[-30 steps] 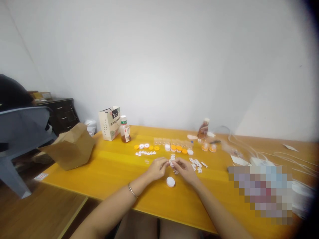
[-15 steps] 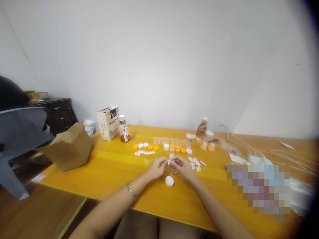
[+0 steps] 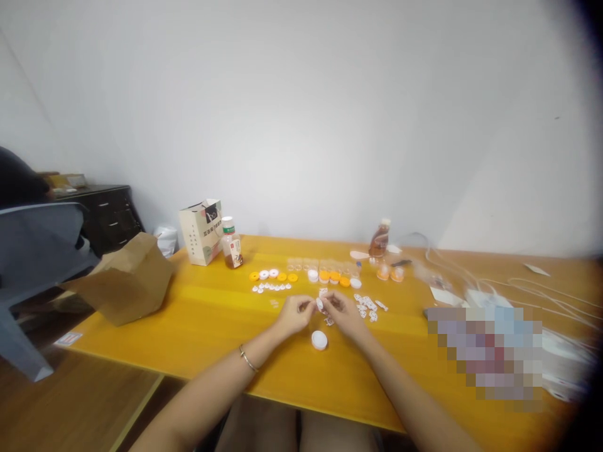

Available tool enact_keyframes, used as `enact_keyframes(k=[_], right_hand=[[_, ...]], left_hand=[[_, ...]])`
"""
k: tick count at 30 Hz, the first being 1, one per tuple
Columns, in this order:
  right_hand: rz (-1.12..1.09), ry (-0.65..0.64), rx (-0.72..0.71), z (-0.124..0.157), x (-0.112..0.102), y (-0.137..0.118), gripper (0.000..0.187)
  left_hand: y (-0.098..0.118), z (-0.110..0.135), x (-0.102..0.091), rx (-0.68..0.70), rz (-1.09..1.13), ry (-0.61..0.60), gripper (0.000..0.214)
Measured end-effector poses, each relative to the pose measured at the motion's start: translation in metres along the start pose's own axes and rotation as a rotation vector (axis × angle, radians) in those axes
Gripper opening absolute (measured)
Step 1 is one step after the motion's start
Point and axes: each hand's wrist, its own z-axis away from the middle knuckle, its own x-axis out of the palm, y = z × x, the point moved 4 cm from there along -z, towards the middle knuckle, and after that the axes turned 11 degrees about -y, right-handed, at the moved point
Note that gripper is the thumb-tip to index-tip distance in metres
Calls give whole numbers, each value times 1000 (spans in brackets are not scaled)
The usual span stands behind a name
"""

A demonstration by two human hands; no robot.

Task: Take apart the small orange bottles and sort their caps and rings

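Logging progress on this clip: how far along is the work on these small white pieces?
Done: a neat row of small white pieces lies beside white and orange caps. In hand: the left hand and right hand pinch one piece. Remaining: loose pieces lie scattered right of the hands, near a white cap.

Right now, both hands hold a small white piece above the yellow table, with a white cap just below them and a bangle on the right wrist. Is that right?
No, the bangle is on the left wrist, not the right, as the head view shows. The rest stands.
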Motion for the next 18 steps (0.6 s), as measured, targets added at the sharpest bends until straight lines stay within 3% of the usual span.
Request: enact_keyframes(k=[5, 10, 13, 18], right_hand=[[72, 87, -6, -2, -1, 7, 30], [115, 272, 17, 0, -20, 16, 30], [212, 196, 31, -2, -22, 23, 28], [380, 45, 2, -8, -6, 31, 17]], left_hand=[[7, 2, -3, 49, -190, 44, 27], [10, 6, -12, 68, -324, 149, 24], [9, 6, -16, 70, -304, 167, 23], [14, 7, -11, 133, -287, 105, 21]])
